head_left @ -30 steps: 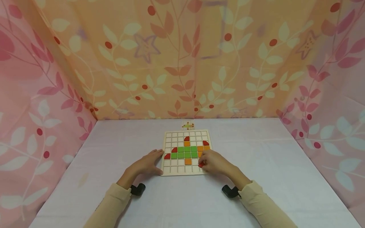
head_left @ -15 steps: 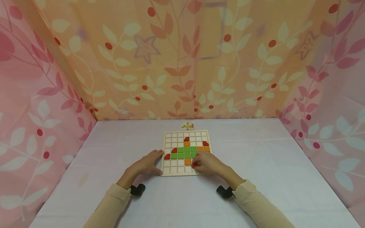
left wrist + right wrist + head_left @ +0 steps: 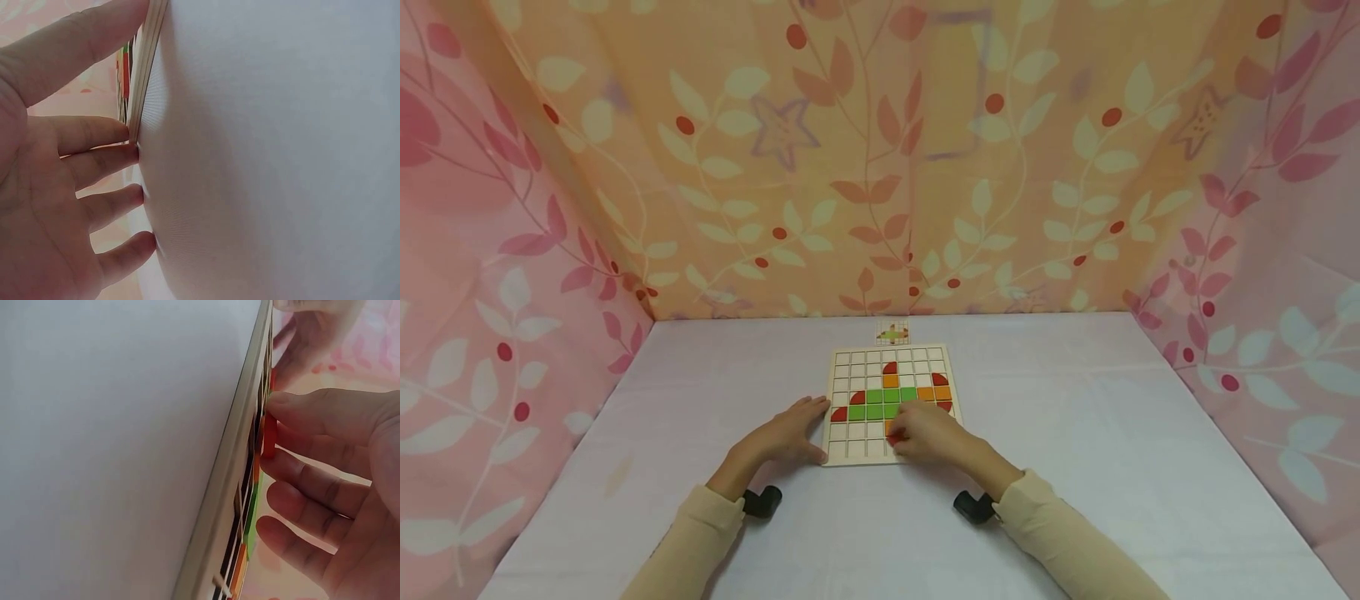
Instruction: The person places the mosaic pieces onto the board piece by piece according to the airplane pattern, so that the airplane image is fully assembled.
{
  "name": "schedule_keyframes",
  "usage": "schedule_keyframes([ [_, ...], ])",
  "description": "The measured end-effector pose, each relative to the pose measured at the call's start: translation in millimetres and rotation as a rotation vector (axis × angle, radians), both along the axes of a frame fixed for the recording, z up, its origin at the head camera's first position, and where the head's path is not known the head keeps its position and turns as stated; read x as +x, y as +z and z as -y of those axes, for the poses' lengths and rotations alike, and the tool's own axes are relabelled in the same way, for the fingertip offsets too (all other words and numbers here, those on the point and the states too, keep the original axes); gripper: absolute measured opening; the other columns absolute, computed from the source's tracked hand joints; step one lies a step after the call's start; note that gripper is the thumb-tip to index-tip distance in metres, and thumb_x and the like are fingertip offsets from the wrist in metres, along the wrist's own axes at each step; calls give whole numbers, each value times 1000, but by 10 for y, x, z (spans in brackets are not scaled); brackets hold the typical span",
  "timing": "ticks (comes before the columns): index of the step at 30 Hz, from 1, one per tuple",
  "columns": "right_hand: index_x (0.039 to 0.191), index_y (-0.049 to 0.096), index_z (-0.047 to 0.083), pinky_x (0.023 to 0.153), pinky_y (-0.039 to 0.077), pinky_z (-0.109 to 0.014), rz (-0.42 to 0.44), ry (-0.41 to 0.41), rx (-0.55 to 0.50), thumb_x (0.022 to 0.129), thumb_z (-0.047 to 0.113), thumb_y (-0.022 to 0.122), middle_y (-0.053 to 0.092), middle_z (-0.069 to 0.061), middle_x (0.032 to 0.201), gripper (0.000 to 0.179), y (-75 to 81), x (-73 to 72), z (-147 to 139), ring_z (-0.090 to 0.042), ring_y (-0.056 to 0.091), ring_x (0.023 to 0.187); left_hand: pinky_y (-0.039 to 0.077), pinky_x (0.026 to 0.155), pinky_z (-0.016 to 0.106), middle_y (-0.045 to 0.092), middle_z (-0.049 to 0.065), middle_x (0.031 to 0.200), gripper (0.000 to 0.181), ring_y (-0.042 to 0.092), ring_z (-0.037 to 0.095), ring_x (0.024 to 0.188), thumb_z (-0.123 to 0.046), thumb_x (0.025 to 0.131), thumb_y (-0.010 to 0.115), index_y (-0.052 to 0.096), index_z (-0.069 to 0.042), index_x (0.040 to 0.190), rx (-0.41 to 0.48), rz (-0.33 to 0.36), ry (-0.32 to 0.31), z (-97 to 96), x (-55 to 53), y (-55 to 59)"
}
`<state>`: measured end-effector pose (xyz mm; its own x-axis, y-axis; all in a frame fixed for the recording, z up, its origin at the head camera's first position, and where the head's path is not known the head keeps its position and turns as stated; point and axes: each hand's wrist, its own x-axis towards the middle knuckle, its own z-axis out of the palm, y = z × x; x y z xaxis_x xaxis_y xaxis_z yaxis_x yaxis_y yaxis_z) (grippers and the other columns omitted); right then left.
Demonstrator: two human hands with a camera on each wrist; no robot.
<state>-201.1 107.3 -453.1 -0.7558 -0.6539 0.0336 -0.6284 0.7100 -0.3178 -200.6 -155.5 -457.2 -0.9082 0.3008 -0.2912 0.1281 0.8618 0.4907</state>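
Note:
A pale wooden grid board lies on the table with green squares, orange squares and red quarter-round pieces set in its cells. Over the lower middle of the board, my right hand pinches a red piece between thumb and fingers, close over the cells beside a partly covered orange square. My left hand rests along the board's left edge; in the left wrist view its fingers are spread and fairly straight, with the thumb at the board's side.
Just behind the board lies a small card printed with a similar coloured pattern. A white cloth covers the table. Flower-patterned curtains stand at the back and both sides. Black wrist devices sit near both cuffs.
My right hand has moved left across the board, carrying the red piece toward the lower orange square. A red piece at the right side is now uncovered. My left hand has stayed put.

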Motion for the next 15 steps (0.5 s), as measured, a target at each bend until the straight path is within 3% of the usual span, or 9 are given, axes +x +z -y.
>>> schedule_keyframes([
  [9,93,77,13,72,48,-23,-30,-6,24,81,19,76,60,4,85,14,-13,29,45,-10,51,81,23,117,61,32,9,159,91,18,34,151,-23,75,84,36,-8,151,1,-4,-11,0,6,5],
  [15,94,78,13,67,43,-20,-18,-8,16,81,19,77,58,5,83,14,1,40,52,-8,47,77,22,117,60,32,8,159,91,18,34,151,-22,75,83,36,-8,151,1,-4,-13,0,12,9],
])
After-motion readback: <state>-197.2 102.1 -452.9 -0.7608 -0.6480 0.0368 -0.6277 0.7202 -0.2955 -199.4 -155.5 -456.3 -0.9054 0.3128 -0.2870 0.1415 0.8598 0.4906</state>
